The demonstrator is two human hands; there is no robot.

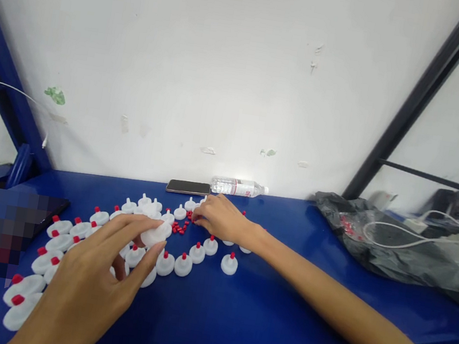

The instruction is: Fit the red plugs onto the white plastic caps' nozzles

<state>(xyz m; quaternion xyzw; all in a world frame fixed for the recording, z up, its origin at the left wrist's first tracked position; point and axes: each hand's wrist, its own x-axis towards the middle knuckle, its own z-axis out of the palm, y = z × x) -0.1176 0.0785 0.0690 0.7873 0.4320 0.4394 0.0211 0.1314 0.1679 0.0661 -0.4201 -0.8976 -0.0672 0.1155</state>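
Observation:
My left hand [96, 267] pinches a white round nozzle cap [156, 234] between thumb and fingers; no red tip shows on this cap's spout. Farther back, my right hand [219, 217] reaches down at a small pile of red tip caps [178, 228], its fingers bent together. What the right fingertips hold, if anything, is hidden. Around both hands stand many white nozzle caps, several with red tips, such as this capped one [229, 264] on the right. Behind the pile, a white nozzle cap [180, 212] has a bare spout.
On the blue table [277, 313], a phone [188, 187] and a clear bottle [238, 187] lie by the wall. At right, a dark plastic bag [374, 247] lies under white cables [403, 227]. A pixelated area covers the left edge.

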